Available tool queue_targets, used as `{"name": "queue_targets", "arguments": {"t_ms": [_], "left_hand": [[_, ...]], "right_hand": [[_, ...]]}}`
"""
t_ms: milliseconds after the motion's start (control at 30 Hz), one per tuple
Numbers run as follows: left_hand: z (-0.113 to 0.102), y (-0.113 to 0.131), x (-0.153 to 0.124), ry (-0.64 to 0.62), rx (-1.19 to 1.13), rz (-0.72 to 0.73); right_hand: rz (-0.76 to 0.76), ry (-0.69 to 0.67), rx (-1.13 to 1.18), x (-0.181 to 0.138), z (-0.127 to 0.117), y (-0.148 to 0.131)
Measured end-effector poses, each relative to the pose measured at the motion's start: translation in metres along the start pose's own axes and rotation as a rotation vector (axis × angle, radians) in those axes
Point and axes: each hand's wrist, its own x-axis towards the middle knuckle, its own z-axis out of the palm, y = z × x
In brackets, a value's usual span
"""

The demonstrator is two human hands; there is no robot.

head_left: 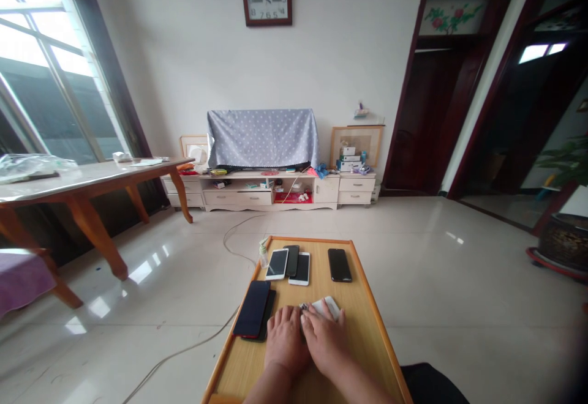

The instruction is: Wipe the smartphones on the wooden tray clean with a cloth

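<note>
A white phone [331,307] lies near the middle of the small wooden table, partly covered by my right hand [327,340]. That hand's fingers reach over the phone and grip it. Close beside it, my left hand [285,340] is closed, fingers bent down and pressed together; what is under them is hidden. A small greyish piece [304,308] shows between the hands, too small to name. Left of my hands, a dark phone with a red edge [252,309] overlaps a black phone [270,317].
Farther up the wooden table [367,318] are a white phone with a dark screen [277,264], a dark phone [291,258], another white phone [301,269], a black phone [339,265] and a small clear pump bottle [263,253]. A cable [184,347] runs along the floor.
</note>
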Motion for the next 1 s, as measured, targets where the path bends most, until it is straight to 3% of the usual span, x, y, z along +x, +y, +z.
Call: {"name": "queue_targets", "arguments": {"t_ms": [100, 333, 600, 833, 1000], "left_hand": [[0.0, 0.0, 0.0, -0.002, 0.0, 0.0], [-0.001, 0.001, -0.002, 0.024, -0.016, 0.004], [0.004, -0.002, 0.001, -0.006, 0.014, -0.008], [-0.003, 0.001, -0.001, -0.006, 0.004, -0.003], [0.001, 0.0, -0.001, 0.02, 0.0, 0.0]], "right_hand": [[0.003, 0.02, -0.029, 0.004, 0.001, 0.004], [0.169, 0.05, -0.149, 0.021, -0.012, 0.035], [-0.078, -0.021, -0.036, -0.007, 0.006, 0.004], [0.113, 0.047, -0.142, 0.016, -0.012, 0.028], [-0.007, 0.017, -0.115, 0.003, 0.0, 0.015]]}}
